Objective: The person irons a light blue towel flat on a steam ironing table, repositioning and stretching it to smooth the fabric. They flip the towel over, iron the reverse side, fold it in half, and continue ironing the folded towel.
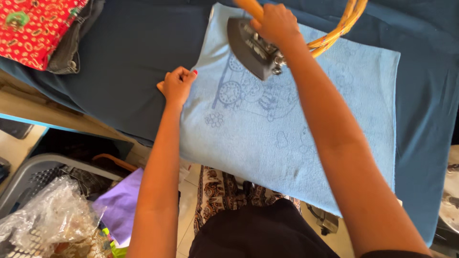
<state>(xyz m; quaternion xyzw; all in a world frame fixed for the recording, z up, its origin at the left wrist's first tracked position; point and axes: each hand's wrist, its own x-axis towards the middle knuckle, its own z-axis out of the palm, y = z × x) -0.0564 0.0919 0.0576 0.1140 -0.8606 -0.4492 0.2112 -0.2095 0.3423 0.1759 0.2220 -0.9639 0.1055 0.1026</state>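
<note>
- While the dark flat iron (252,48) rests on the light-blue printed cloth (296,119), near its far edge, the right hand (275,24) wraps shut round the iron's orange handle (248,6).
- Left hand (177,86) — fingers curled in, knuckles pressing the cloth's left edge on the dark-blue ironing cover (124,71).
- Yellow braided cord (342,26) loops just behind the iron.

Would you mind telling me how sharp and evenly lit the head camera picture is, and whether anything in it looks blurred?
Head view: soft, even daylight with no harsh glare; the right hand and the iron it grips are slightly smeared by motion blur; the left hand on the edge of the light blue cloth is sharper; the basket at lower left sits in dimmer light.
</note>
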